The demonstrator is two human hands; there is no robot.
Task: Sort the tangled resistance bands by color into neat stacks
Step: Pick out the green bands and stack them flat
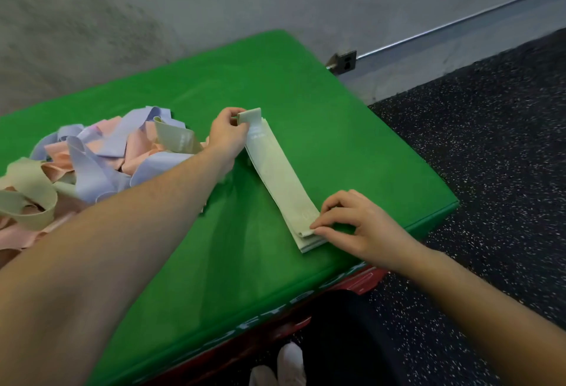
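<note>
**Green bands: stack on mat**

Near edge: white shoe (291, 361) on speckled floor (490, 156), below mat's red side w/ lettering.
R hand (358, 226): fingertips curled, pinching near end of pale green band stack (281, 183); stack lies flat on green mat (337, 128), right of centre, running near-right to far-left.
L hand (228, 137): thumb + fingers pinch far end of top band (249, 116), lifted & folded over.
Left: tangled pile (92, 159), purple, pink, pale green bands, apart from stack.
Far: grey wall, outlet (344, 62).
</note>
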